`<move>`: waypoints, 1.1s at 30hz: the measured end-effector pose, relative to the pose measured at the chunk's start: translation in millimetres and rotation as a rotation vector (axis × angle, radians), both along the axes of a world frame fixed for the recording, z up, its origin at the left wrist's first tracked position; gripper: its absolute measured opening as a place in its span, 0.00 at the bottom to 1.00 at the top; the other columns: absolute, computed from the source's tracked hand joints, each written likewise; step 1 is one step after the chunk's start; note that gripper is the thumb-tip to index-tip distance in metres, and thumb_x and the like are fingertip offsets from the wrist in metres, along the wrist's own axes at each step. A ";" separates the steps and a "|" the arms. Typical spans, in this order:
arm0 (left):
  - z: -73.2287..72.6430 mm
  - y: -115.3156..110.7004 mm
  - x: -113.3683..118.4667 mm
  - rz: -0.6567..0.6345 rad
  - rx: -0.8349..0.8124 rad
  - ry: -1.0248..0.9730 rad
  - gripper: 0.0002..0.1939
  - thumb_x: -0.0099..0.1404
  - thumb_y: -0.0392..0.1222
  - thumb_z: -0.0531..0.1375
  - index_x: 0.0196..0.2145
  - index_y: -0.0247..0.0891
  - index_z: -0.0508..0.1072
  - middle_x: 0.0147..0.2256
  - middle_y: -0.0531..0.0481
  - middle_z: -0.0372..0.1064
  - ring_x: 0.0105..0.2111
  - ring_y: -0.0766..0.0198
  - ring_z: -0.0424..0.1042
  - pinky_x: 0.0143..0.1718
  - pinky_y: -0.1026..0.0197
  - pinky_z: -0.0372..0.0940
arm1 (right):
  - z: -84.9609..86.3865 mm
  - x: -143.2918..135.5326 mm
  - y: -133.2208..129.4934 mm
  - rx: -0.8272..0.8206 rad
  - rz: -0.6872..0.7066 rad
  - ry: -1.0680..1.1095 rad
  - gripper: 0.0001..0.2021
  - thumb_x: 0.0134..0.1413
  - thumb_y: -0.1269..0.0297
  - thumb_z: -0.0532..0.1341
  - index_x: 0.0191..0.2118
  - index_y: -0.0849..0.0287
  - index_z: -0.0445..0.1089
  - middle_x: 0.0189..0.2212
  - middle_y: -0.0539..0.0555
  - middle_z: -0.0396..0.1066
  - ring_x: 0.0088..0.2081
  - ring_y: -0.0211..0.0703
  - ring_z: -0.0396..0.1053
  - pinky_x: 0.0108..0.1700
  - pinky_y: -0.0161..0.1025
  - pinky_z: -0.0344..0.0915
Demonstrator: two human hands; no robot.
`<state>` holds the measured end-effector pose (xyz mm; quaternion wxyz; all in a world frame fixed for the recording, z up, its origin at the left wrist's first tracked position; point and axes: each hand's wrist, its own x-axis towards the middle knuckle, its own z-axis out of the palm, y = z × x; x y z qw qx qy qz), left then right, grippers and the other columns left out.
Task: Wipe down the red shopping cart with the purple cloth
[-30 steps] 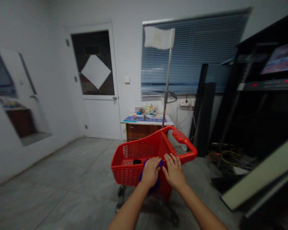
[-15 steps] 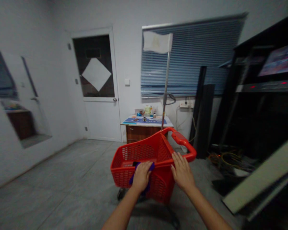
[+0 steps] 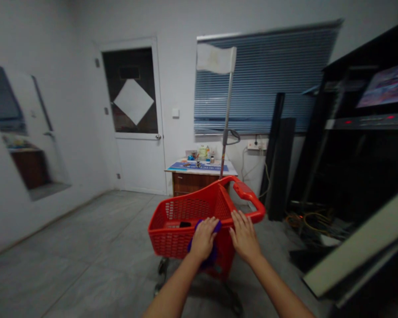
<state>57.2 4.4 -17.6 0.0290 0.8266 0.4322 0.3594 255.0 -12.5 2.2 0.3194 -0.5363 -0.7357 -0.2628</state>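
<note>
red shopping cart (image 3: 199, 206), lower middle of the frame, on dark wheels (image 3: 162, 265). left hand (image 3: 203, 239) on the near rim, fingers curled around a purple cloth (image 3: 210, 259); right hand (image 3: 246, 238) against the rim near the handle (image 3: 244, 190), fingers stretched, slightly parted, apparently without a hold. possible trouble: rolling away under too hard a press, or snagging of loose cloth in the mesh. inside, towards frame left, small black object (image 3: 185, 224), unidentifiable; behind, at frame centre, brown drawers (image 3: 192, 180), contents hidden.
</note>
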 end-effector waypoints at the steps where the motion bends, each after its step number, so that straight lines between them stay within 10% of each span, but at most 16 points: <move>1: -0.8 -0.8 -5.1 0.020 -0.011 0.003 0.27 0.67 0.31 0.51 0.62 0.45 0.59 0.62 0.49 0.59 0.63 0.58 0.56 0.64 0.43 0.50 | -0.3 -1.0 0.1 0.002 0.004 0.007 0.28 0.63 0.62 0.48 0.67 0.64 0.49 0.63 0.59 0.58 0.65 0.50 0.48 0.65 0.53 0.45; 26: 23.3 13.9 23.5 -0.195 -0.053 0.012 0.25 0.69 0.34 0.50 0.62 0.43 0.60 0.62 0.47 0.59 0.62 0.55 0.58 0.62 0.43 0.56 | -8.7 -8.1 -2.8 0.015 -0.063 0.049 0.29 0.64 0.60 0.48 0.68 0.59 0.44 0.64 0.57 0.57 0.66 0.48 0.48 0.65 0.53 0.49; 33: 10.4 13.7 1.2 -0.171 -0.038 0.038 0.27 0.66 0.31 0.52 0.62 0.44 0.61 0.61 0.48 0.60 0.62 0.56 0.59 0.62 0.44 0.56 | -5.3 -9.0 -10.1 -0.024 -0.096 0.034 0.29 0.65 0.60 0.48 0.69 0.58 0.43 0.65 0.57 0.54 0.66 0.50 0.47 0.65 0.54 0.49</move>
